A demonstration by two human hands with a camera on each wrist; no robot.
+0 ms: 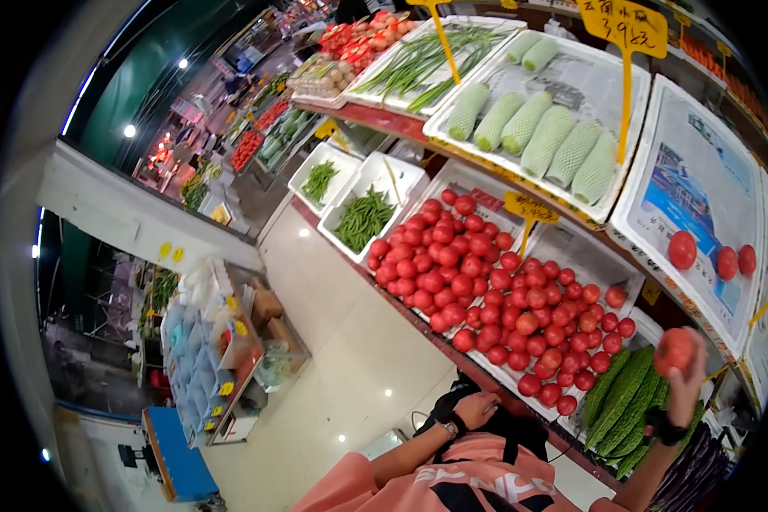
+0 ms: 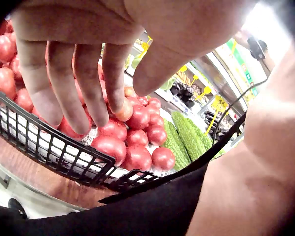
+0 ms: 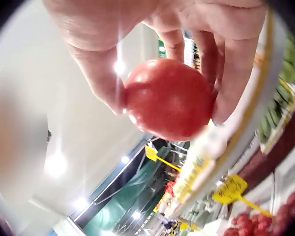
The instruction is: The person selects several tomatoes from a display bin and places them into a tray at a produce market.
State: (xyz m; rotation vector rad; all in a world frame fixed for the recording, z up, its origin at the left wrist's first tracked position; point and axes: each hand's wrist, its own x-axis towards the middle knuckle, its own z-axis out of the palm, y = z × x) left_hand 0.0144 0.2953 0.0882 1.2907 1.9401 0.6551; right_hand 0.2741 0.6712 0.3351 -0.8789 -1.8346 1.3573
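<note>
A red tomato (image 3: 169,100) is gripped between the thumb and fingers of the right hand (image 3: 157,29), filling the middle of the right wrist view. In the head view that tomato (image 1: 674,351) and the right hand (image 1: 688,384) are above the bitter melons (image 1: 627,401), at the right. The left hand (image 1: 476,410) is low in front of the body, by a black bag (image 1: 520,427). Its fingers hang loosely bent with nothing in them in the left wrist view, where the hand (image 2: 103,29) appears in front of piled tomatoes (image 2: 137,157).
Heaped tomatoes (image 1: 452,256) fill the lower shelf, with green peppers (image 1: 364,218) to their left. Three tomatoes (image 1: 682,250) lie on an upper white tray (image 1: 648,183), beside netted green gourds (image 1: 548,141). Eggplants (image 1: 700,465) are at the lower right. A black basket-like edge (image 2: 49,147) borders the tomatoes.
</note>
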